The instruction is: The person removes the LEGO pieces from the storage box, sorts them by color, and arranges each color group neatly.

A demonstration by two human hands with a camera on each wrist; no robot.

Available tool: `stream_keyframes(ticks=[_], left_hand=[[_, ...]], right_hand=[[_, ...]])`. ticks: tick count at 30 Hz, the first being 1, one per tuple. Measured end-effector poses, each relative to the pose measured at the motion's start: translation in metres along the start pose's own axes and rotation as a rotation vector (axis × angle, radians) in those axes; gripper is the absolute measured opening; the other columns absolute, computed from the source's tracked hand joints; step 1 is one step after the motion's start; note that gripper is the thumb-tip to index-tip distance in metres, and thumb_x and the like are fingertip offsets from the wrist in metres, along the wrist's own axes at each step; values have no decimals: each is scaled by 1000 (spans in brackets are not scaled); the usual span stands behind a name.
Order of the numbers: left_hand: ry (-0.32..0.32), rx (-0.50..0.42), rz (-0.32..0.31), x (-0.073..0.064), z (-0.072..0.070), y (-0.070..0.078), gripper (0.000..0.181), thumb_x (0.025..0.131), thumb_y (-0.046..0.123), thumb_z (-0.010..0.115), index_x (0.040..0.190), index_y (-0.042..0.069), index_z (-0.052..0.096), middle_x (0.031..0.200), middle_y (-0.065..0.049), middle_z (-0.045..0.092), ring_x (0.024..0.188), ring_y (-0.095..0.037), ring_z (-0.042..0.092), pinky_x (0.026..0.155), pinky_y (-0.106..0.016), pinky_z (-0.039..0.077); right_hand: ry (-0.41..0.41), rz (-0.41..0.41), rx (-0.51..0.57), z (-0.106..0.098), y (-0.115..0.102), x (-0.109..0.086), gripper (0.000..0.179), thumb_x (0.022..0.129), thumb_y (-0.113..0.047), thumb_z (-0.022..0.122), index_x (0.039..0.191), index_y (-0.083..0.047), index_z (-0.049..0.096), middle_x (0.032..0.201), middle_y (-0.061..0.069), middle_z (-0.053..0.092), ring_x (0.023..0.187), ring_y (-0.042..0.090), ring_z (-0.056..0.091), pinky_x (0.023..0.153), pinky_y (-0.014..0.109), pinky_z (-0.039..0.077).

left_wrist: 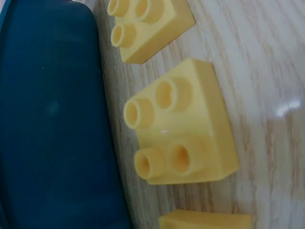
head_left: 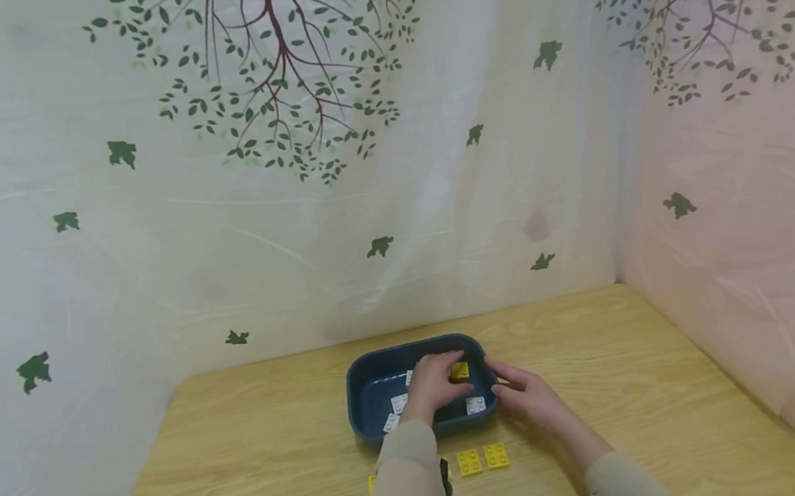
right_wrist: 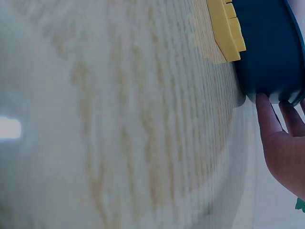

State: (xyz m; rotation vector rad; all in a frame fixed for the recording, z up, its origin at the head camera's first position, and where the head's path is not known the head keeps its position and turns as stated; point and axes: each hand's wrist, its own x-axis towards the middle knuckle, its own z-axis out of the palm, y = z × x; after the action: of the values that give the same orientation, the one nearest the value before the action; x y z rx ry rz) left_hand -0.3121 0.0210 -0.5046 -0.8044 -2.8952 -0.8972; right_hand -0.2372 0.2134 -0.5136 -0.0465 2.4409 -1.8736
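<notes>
A dark blue box (head_left: 361, 418) stands on the table, with my left hand (head_left: 435, 384) reaching into it. The thumb and fingers of that hand are spread on either side of a yellow brick (head_left: 460, 372), with gaps showing around it. My right hand (head_left: 531, 397) is at the right end of the box, its extended fingertips touching the outer wall, as the right wrist view also shows. White bricks (head_left: 475, 405) lie inside the box, some partly hidden by the left hand and arm. The left wrist view shows yellow bricks (left_wrist: 183, 126) beside the box, not the hand.
In front of the box, two yellow bricks (head_left: 469, 462) lie side by side, studs up. Another yellow brick (head_left: 372, 483) peeks out from behind the left sleeve. The wooden table (head_left: 244, 457) meets a printed cloth (head_left: 284, 295) at the back and right.
</notes>
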Motion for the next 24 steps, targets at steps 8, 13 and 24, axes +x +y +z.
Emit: stream_keyframes(ticks=[8,13,24], left_hand=[[-32,42,-70,-5,5,0,59,81,34,82,135,19,64,128,1,65,124,-27,52,109,-47,35],[-21,7,-111,-7,7,2,54,80,30,84,130,19,67,123,3,67,121,-25,51,108,-46,35],[-10,-51,-163,-11,8,5,44,80,27,84,121,18,73,113,3,71,113,-23,52,105,-45,38]], right_hand=[[-2,11,13,-1,0,-2,49,98,-13,60,147,-15,50,152,13,42,139,36,37,108,49,37],[1,28,2,-2,0,-2,50,98,-15,60,147,-19,50,153,11,42,140,35,36,108,50,36],[-5,60,25,-2,-2,-7,49,99,-13,59,146,-19,51,152,13,42,139,37,37,108,52,36]])
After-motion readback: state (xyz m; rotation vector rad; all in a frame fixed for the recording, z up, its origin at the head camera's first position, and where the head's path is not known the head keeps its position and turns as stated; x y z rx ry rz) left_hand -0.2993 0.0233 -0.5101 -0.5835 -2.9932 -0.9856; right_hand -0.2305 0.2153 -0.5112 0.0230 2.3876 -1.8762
